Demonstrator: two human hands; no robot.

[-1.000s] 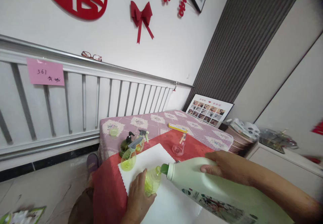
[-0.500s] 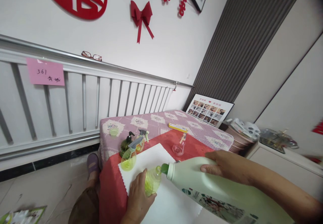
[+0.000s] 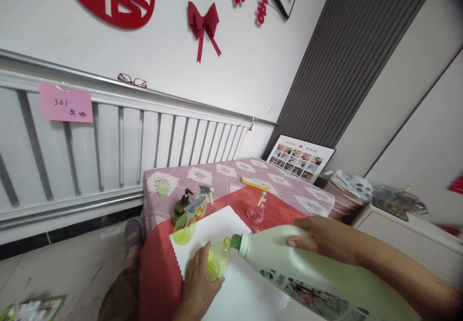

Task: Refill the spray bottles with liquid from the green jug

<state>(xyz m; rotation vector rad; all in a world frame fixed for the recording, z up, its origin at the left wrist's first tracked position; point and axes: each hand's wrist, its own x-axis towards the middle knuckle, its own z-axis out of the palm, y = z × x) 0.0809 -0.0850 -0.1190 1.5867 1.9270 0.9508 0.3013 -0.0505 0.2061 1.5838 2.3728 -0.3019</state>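
Hands first: our left hand [image 3: 197, 282] is wrapped around a small yellow-green bottle [image 3: 218, 259] standing on the white cloth [image 3: 217, 224], and our right hand [image 3: 321, 239] is clamped over the top of a big pale green jug [image 3: 289, 268], tipped on its side so its green spout [image 3: 236, 241] meets the small bottle's mouth. Compared with half a second ago, almost nothing differs: both grips and the jug's tilt match, and only the view has nudged slightly. Behind the cloth, on the red table cover [image 3: 159, 263], stand a green spray bottle [image 3: 185, 224], a dark pump bottle [image 3: 180, 205] and a clear flask [image 3: 256, 211], all unmoved.
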